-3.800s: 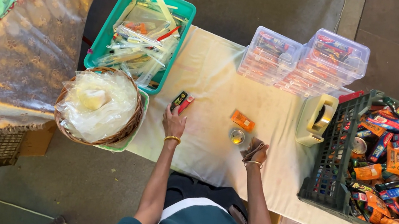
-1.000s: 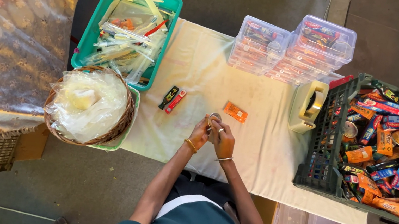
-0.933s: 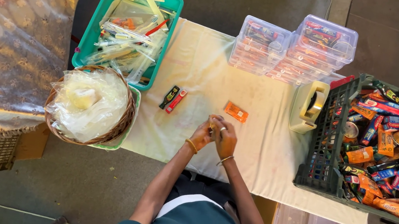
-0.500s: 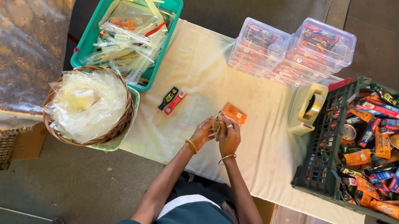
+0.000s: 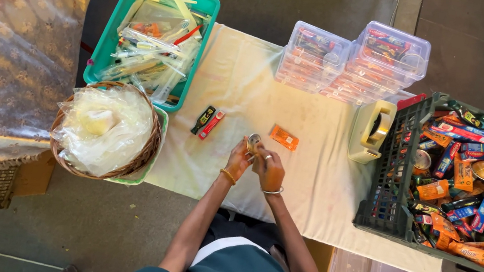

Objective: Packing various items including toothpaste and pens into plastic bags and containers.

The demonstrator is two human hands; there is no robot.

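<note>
Over cream cloth (image 5: 313,172), both hands' grip tilts round tin (image 5: 253,142) upward.

We have a single view, from the camera worn on the person's head, looking almost straight down from well above the cream cloth-covered table (image 5: 311,185). It faces away from the body: the teal-clad shoulders fill the bottom edge and the table's far edge lies toward the top. The left hand (image 5: 239,160) and right hand (image 5: 270,168) sit near the centre, close to the table's near edge, small in the picture. The view is wide enough to take in the green plastic tray (image 5: 200,34) at the table's far left corner and the dark plastic crate (image 5: 383,195) past its right end, plus floor all round.
</note>
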